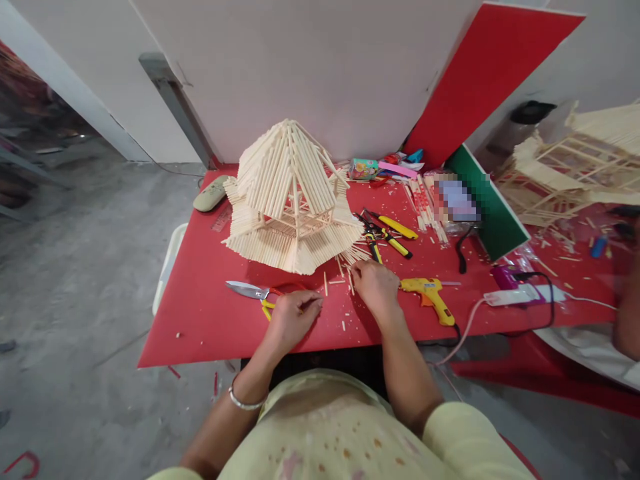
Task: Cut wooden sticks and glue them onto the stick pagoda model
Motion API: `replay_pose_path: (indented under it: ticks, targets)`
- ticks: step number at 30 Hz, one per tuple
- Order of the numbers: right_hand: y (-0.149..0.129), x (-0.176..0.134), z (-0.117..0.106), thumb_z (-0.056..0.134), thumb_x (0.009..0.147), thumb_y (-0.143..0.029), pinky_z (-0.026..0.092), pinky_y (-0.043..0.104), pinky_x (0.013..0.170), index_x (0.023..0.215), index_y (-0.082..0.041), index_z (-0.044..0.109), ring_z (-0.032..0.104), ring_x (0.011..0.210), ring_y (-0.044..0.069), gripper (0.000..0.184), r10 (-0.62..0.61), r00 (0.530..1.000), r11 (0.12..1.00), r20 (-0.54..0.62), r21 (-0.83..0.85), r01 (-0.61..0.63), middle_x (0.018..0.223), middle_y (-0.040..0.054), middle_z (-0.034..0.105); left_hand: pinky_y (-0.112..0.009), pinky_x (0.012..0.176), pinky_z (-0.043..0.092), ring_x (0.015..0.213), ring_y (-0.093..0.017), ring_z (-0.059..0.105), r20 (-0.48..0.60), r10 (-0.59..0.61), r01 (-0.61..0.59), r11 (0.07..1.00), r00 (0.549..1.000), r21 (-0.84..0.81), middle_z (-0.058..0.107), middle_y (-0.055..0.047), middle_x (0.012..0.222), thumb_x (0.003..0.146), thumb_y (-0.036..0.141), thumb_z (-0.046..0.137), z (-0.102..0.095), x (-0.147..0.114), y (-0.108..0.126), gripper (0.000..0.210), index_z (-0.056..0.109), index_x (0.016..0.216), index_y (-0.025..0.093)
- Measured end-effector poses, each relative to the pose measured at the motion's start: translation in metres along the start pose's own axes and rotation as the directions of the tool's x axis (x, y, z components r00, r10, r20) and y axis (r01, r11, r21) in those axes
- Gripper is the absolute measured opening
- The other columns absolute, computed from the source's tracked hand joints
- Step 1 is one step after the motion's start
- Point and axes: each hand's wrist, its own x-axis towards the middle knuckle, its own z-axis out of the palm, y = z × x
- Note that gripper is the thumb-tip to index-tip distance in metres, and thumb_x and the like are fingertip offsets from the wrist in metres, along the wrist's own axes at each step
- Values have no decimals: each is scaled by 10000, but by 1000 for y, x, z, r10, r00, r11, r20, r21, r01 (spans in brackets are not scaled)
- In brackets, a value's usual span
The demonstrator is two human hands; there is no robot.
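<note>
A model pavilion (295, 200) made of thin pale wooden sticks stands on the red table, with a peaked upper roof and a wider, flaring lower one. My left hand (295, 317) is in front of it, fingers bent together; whatever they pinch is hidden. Partly under that hand lie scissors (247, 290) with open blades. My right hand (377, 287) is at the loose cut sticks (353, 253) by the model's right front corner. Its fingertips are closed at the end of a short wooden stick (351, 285). Just right of it lies a yellow glue gun (427, 297).
Behind my right hand lie pliers (373, 243) and a yellow utility knife (397, 227). Bundled sticks (425, 207) and a green board (490, 207) are further right. A power strip (510, 295) trails cables. Another stick model (565, 167) and a person's arm (629, 300) are at right.
</note>
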Motion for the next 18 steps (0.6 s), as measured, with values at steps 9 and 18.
replay_pose_path:
  ticks: [9,18]
  targets:
    - [-22,37,14,379,954,-356,446,292,770,1009,-174,688,632,929,213,362,-14,1000,1000,16,7,14,1004,126,677,-242,623,477,698,-169,652,-17,3,-3,1000,1000,16,726,-42,782,852,240,564,-6,-3,-3,184,737,892,190]
    - [-24,40,21,402,921,-212,439,339,823,1075,-103,617,593,1032,261,287,-17,1000,997,20,76,16,1089,192,621,-253,620,494,696,-177,653,-27,-12,12,1000,1000,-10,721,-49,774,861,274,561,-6,-3,-6,193,735,875,191]
